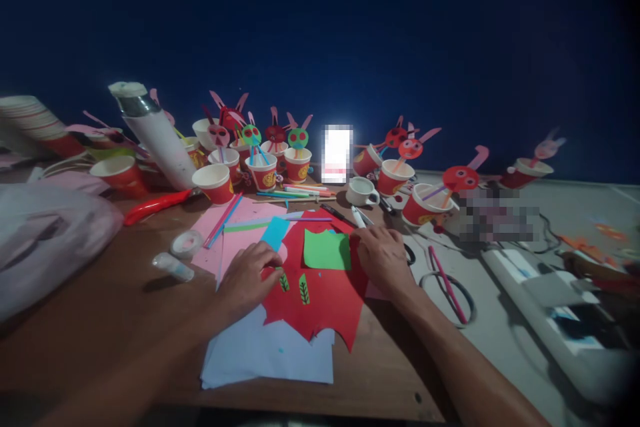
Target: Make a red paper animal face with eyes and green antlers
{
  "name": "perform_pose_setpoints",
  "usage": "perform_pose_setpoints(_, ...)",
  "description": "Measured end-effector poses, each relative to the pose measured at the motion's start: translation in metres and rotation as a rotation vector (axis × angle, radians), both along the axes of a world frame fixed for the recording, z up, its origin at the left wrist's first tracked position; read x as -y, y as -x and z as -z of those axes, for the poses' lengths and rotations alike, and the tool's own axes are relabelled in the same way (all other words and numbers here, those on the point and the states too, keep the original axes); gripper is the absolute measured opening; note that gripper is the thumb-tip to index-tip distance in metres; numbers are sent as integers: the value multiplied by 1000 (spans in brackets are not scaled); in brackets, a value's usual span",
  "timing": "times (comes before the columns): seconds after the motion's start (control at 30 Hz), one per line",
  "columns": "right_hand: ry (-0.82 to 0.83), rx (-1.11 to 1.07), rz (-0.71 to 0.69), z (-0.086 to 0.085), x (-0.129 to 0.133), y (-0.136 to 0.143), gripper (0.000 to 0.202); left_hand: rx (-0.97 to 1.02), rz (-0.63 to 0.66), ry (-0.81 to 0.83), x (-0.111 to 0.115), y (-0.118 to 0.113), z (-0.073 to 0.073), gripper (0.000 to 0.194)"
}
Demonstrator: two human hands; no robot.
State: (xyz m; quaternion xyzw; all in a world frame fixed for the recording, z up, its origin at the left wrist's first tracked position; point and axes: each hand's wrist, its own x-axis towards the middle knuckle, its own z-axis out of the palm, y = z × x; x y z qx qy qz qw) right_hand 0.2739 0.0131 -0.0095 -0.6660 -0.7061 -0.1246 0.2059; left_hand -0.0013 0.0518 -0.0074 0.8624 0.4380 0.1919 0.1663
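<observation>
Dark-blue wall (320, 27) behind brown wooden desk (375, 373). Jagged red paper sheet (333, 307), towards desk's front edge. Left hand (253, 273): fingers curled beside small green vein-marked paper strip (284, 282); grip unclear. Right hand (383, 253): fingers bent, grip unclear. Light, flat fingertip pressure advisable against creasing.

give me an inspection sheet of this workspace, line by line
surface: brown wooden table, mostly covered around the hands
things: jagged red sheet under a green rectangular piece and small green strips with black leaf marks; pale blue-white sheets beneath
clutter: red-and-white paper cups, many bearing bunny-eared paper faces; white bottle, tilted in view; translucent plastic bag
left hand: at the red sheet's left side, grip unclear
right hand: at its right edge, grip unclear
cables: thin dark cable at far right, route unclear
surroundings: dark blue backdrop
</observation>
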Motion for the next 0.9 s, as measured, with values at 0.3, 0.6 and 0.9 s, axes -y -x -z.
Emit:
perform_pose_setpoints(0.3, -20, 38, 23, 0, 1, 2, 22, 32, -16, 8, -2, -1, 2, 9)
perform_pose_setpoints(0.6, -58, -43, -165, -3, 5, 12, 20, 49, -53, 7, 1, -1, 2, 15)
perform_pose_setpoints(0.9, -68, -261, -346, -13, 16, 36, 16, 91, -49, 9, 5, 1, -4, 16)
